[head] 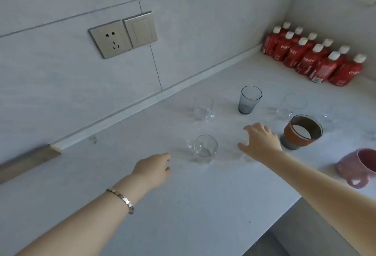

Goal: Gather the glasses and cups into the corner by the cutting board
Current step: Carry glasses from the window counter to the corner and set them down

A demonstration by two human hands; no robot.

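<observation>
Reaching across a pale marble-look tabletop (183,205), a person extends both hands toward a scatter of drinkware, the left hand (153,169) with fingers loosely curled and empty just beside a clear glass mug (203,149), the right hand (260,140) spread open, palm down and holding nothing, low over the surface between that mug and an orange-banded cup (301,132). The chief risk appears to be a knock: the clear pieces nearly vanish against the pale stone, and a sweep of the right forearm could tip the banded cup or the pink mug (358,167), which lies on its side close to the tabletop's front edge and could roll off. Farther back stand a second clear mug (203,107), a smoky grey tumbler (249,99) and a faint clear glass (291,105), all well apart from one another. A block of red bottles with white caps (313,58) fills the far right corner. A wooden edge at far left (26,162) may be the cutting board, though that cannot be confirmed; nothing is gathered near it yet.
</observation>
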